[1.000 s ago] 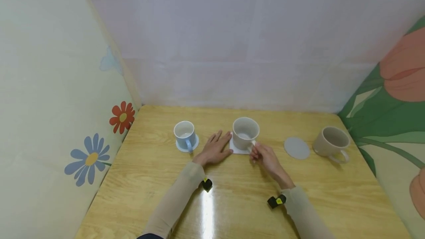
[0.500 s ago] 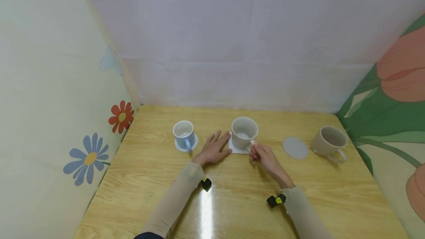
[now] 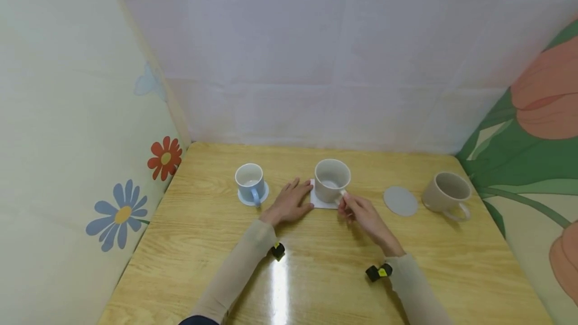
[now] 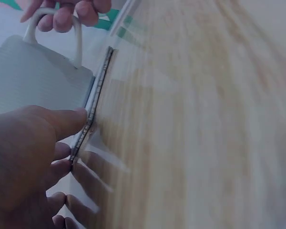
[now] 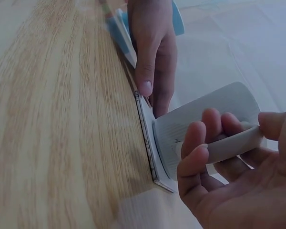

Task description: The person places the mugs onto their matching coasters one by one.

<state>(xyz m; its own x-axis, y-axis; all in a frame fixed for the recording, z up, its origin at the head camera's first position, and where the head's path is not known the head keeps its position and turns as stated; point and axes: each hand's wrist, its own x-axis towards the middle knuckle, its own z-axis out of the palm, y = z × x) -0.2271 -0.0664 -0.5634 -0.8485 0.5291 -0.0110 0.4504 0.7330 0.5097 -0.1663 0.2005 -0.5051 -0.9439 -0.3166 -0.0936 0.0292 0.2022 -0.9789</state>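
The beige mug [image 3: 332, 180] stands upright on a white square coaster [image 3: 321, 201], mid-table. The right hand [image 3: 361, 212] holds the mug by its handle [image 5: 233, 145], fingers curled round it from the near side. Directly to the left of that grip, the left hand [image 3: 289, 202] lies flat, fingers straight, thumb tip pressing the coaster's edge; the left wrist view confirms the thumb [image 4: 66, 121] touching the coaster rim.

Judgement: the mug appears to be getting seated or squared on the coaster. To do this well, keep the flat hand pinning the coaster so it cannot slide, and steer the mug by the handle with small turns, base kept level.

Further left of the grip, a blue mug [image 3: 250, 181] sits on a round coaster. To the right lies a bare grey round coaster [image 3: 400, 201], then a tan mug [image 3: 447, 192] directly on the wooden table [image 3: 316, 275].
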